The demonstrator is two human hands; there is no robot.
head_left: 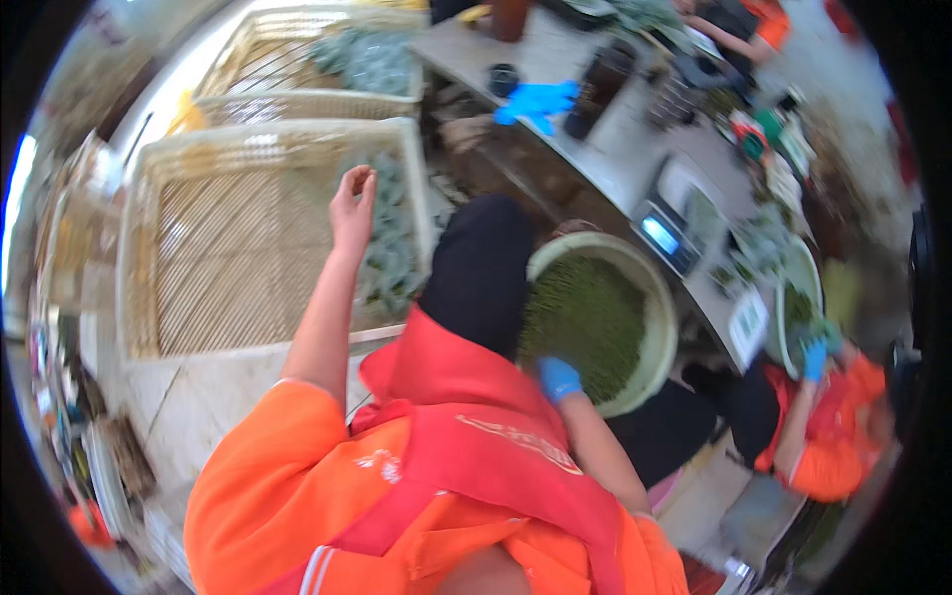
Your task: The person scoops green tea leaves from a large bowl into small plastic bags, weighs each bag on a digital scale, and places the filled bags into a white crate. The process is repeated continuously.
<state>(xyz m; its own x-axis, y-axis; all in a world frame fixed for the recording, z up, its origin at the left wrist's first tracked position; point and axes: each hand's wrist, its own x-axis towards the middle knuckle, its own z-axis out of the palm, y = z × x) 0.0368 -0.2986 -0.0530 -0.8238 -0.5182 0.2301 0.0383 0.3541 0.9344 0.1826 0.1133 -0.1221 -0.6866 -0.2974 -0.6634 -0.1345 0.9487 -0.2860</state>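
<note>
My bare left hand (352, 203) is raised over the right side of a cream slatted plastic tray (139, 238), its fingers curled together; I cannot make out anything in them. Several small translucent bags (392, 248) lie along that tray's right side, partly behind my arm. My right hand (558, 380), in a blue glove, is at the near left edge inside a pale round basin (654, 337) of fine green leafy material (590, 307); its fingers are blurred and partly hidden.
Behind is another tray (258, 104) with bags. A worktable (605, 149) at right holds blue gloves (540, 99), a scale (666, 238) and dark cylinders (600, 84). A co-worker (833, 446) works over another basin (778, 327); another person (764, 30) is at the back.
</note>
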